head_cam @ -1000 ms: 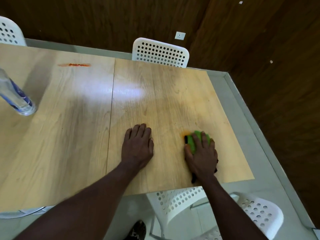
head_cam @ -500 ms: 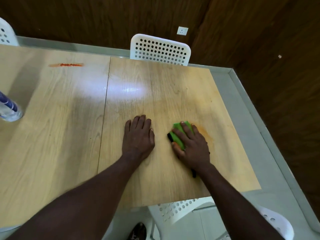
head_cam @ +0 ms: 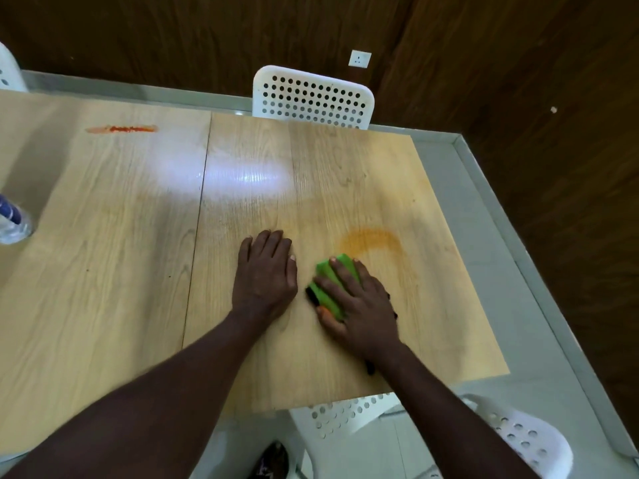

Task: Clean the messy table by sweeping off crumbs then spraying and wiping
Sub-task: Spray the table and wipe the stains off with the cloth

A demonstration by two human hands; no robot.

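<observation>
A green sponge (head_cam: 331,284) with a dark underside lies on the light wooden table (head_cam: 103,271), pressed flat under my right hand (head_cam: 359,302), whose fingers spread over it. Just beyond the sponge curves a smeared orange stain (head_cam: 373,240). My left hand (head_cam: 265,271) rests palm down, fingers together, on the table beside the sponge and holds nothing. A second red-orange streak (head_cam: 121,129) marks the far left part of the table.
A clear plastic bottle (head_cam: 12,221) with a blue label stands at the left edge. White perforated chairs sit at the far side (head_cam: 313,98) and below the near edge (head_cam: 518,440). A dark wooden wall stands behind and to the right.
My right hand has dragged the sponge left and toward me across the orange stain, leaving it smeared and uncovered beyond the sponge. My left hand stays planted.
</observation>
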